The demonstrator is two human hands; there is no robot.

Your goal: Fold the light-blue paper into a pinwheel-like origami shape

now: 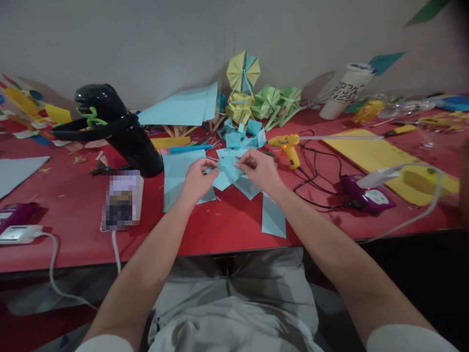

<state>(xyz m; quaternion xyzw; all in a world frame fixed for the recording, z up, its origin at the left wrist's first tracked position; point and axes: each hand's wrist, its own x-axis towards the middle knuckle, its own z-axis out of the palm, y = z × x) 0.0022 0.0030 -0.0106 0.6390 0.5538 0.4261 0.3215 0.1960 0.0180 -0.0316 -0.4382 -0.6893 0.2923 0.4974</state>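
Head view: the fingers of the left hand (200, 179) and right hand (258, 169) pinch folded blue paper (227, 171), back from the middle of the counter's (220, 230) front edge. Uneven pulling could tear it; a dipping right forearm (318, 232) might sweep off the loose sheet (274, 220).

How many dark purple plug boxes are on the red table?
2. One purple box is at the far left of the table, cut off by the picture's edge; the other is right of the glue gun. More could be hidden behind things.
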